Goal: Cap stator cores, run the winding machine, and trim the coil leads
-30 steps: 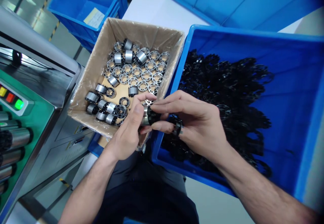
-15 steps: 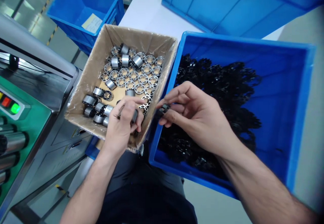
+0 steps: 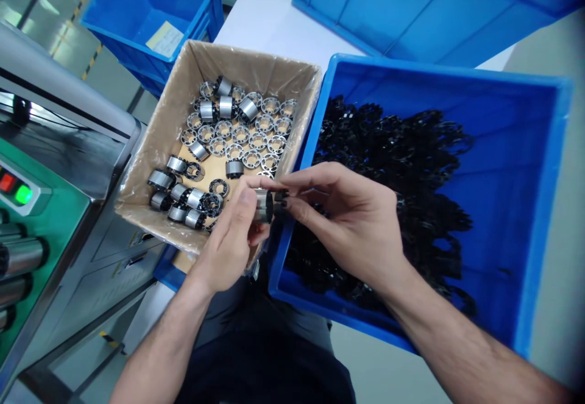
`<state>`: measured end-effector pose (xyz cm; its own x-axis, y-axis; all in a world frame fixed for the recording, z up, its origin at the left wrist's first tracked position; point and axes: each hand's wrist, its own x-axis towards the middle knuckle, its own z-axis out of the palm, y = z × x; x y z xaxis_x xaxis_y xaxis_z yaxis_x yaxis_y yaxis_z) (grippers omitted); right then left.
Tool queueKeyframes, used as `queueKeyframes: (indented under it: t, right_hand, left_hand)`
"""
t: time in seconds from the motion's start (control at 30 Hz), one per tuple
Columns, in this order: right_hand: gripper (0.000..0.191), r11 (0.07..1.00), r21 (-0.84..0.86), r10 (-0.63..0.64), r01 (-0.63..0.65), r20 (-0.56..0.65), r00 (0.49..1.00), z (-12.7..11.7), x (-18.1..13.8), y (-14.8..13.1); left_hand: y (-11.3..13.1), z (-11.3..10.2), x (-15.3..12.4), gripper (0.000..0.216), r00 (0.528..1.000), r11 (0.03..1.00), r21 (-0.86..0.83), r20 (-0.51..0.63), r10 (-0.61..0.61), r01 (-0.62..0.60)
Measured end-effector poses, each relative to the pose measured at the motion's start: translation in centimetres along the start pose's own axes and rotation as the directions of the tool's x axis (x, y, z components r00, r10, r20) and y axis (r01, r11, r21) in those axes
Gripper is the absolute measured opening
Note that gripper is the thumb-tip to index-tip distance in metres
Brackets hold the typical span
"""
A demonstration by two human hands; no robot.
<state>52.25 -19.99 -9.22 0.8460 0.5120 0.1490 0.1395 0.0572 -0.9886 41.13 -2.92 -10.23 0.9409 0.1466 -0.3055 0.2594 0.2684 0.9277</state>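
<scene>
In my left hand [image 3: 233,233] is a silver metal stator core [image 3: 264,205], gripped on its side between thumb and fingers. My right hand [image 3: 350,221] pinches a small black plastic end piece [image 3: 280,199] right at the core's right end; whether the two touch I cannot tell. Both hands are over the neighbouring walls of a plastic-lined cardboard box [image 3: 153,127] and a blue bin [image 3: 498,166]. Inside the box lie metal stator cores [image 3: 234,168], some standing as open rings, others on their sides with black ends. Many black plastic pieces [image 3: 393,148] fill the bin.
Behind the bin stands another blue crate [image 3: 388,11] on a white table [image 3: 269,11]. A further blue bin [image 3: 137,8] holding a paper slip is at the upper left. At left is a machine with a green surface [image 3: 59,233] and lit buttons [image 3: 22,194].
My left hand has moved right and slightly up, turning the stator core sideways toward my right hand. The black piece in my right hand has come to the core's end.
</scene>
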Motion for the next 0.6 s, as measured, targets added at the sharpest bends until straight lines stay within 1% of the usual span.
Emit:
queueKeyframes:
  t: [0.1,0.23,0.33,0.43,0.5,0.6]
  right_hand:
    - [0.019,0.999,-0.045,-0.019,0.018,-0.023,1.0,0.3,-0.3,-0.2]
    - [0.018,0.984,-0.123,-0.131,0.13,0.007,0.991,0.3,-0.4,-0.4]
    - [0.021,0.94,-0.223,-0.263,0.259,0.013,0.965,0.3,-0.4,-0.1]
    - [0.025,0.881,-0.311,-0.381,0.357,-0.019,0.924,0.7,-0.6,0.4]
    - [0.026,0.872,-0.317,-0.408,0.372,-0.05,0.912,1.2,-0.9,0.8]
    - [0.028,0.883,-0.287,-0.402,0.371,-0.055,0.914,2.0,-1.2,0.9]
  left_hand:
    - [0.2,0.0,-0.1,0.053,1.0,0.999,0.032,0.027,0.002,-0.003]
    - [0.3,0.0,-0.1,0.052,0.999,0.999,0.031,0.038,0.018,-0.02]
    - [0.3,0.1,0.0,0.055,0.999,0.999,0.033,0.031,0.01,-0.011]
    - [0.4,0.2,-0.1,0.059,1.0,0.999,0.045,0.011,0.0,0.0]
    - [0.5,0.1,-0.2,0.061,1.0,0.999,0.033,0.012,0.017,-0.018]
    - [0.4,-0.1,-0.3,0.061,0.998,0.999,-0.001,0.043,0.045,-0.045]
